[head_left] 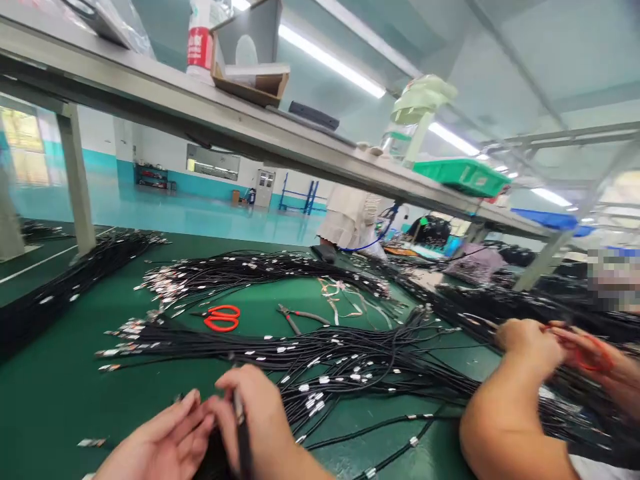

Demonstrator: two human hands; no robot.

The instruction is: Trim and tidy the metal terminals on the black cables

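Note:
At the bottom of the head view, my left hand (163, 440) and my right hand (263, 417) meet at the fingertips. A black cable (243, 443) runs through the closed fingers of my right hand, its silvery upper part standing up by the index finger. My left hand's thumb and fingers are curled together; what lies between them is hidden. Dark cable shows below and between both hands. Just beyond lies a bundle of black cables (260, 350) with white labels. A connector end (93, 443) pokes out left of my left hand.
Red-handled scissors (223, 318) and grey-red pliers (300, 317) lie between two cable bundles on the green table (40, 407). More cables (85, 280) lie at left. A co-worker's arm (515, 400) reaches in from the right, near orange handles (595, 353). A shelf (225, 127) crosses above.

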